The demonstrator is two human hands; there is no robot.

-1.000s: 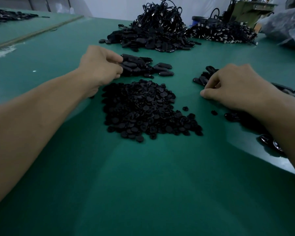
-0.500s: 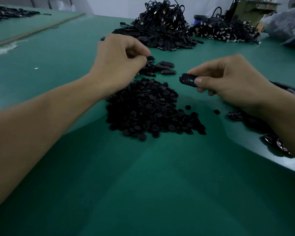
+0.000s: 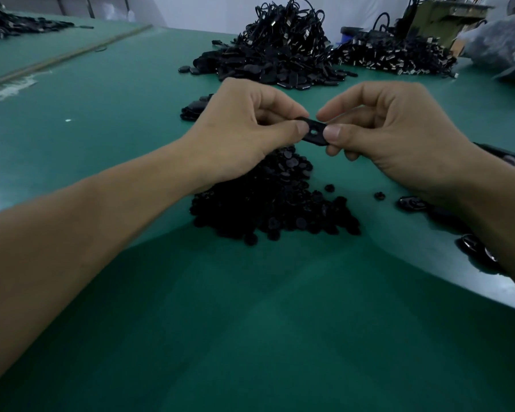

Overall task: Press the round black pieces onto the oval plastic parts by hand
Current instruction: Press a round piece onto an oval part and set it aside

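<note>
Left hand (image 3: 244,129) and right hand (image 3: 393,126) each pinch one end of oval part (image 3: 314,135), held above pile of round pieces (image 3: 268,200). Likely step: seating one of them at centre. Next needs firm, square thumb pressure.

Left hand (image 3: 244,129) and right hand (image 3: 390,129) pinching one oval plastic part (image 3: 314,133) between thumbs and fingers, above a heap of round black pieces (image 3: 274,200), green table (image 3: 250,322), larger black piles (image 3: 274,55) behind

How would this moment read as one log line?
left hand: pinches oval part | right hand: pinches oval part | round pieces: piled below on table
</note>
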